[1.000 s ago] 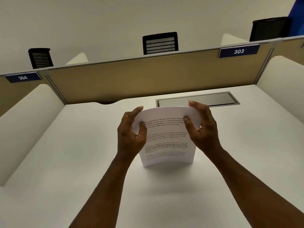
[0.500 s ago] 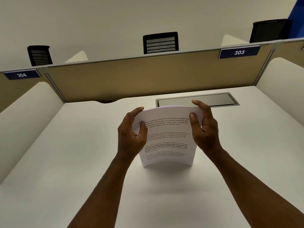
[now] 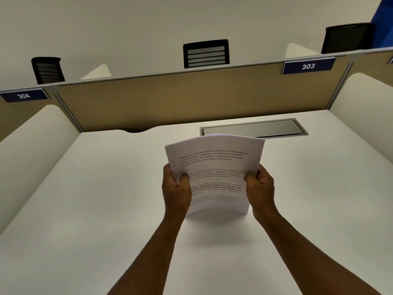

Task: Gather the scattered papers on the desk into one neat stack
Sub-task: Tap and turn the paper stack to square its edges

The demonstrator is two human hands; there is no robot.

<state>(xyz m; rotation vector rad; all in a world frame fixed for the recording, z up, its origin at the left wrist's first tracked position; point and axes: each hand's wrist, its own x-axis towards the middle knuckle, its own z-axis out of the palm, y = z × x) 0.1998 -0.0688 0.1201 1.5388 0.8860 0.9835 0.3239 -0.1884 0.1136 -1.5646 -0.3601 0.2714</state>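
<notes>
- Head view: a person is holding a stack of white printed papers (image 3: 214,173) upright over the white desk top (image 3: 85,209), printed side facing the camera, the sheets bowing slightly.
- The left hand (image 3: 176,188) is gripping the stack's left edge, thumb pressing on the front and fingers curling behind.
- The right hand (image 3: 260,186) is gripping the right edge the same way, thumb lying across the text.
- The stack's bottom edge is sitting at or just above the desk; contact cannot be told.
- Behind the papers, a grey metal cable hatch (image 3: 253,128) is lying flush in the desk, before a tan partition panel (image 3: 191,99) carrying a blue "303" sign (image 3: 308,66).
</notes>
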